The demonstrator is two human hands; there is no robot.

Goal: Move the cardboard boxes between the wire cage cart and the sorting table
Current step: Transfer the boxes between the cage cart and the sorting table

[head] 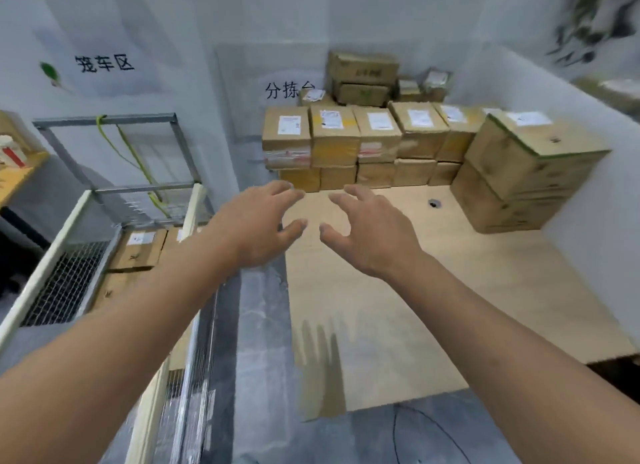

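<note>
The person's left hand [258, 226] and right hand [370, 231] reach out toward the back of the pale wooden sorting table [450, 290], fingers spread wide, holding nothing, so I think they are going for a box and must next grip one by two sides. Many brown cardboard boxes [377, 141] with white labels sit stacked there, near the hands. The grey wire cage cart [69, 283] on the left holds a few more labelled boxes [140, 250].

Illegibly blurred labels [380, 120] on the stacked boxes [334, 151]; cart boxes [138, 255] partly behind the left forearm [145, 307]
</note>
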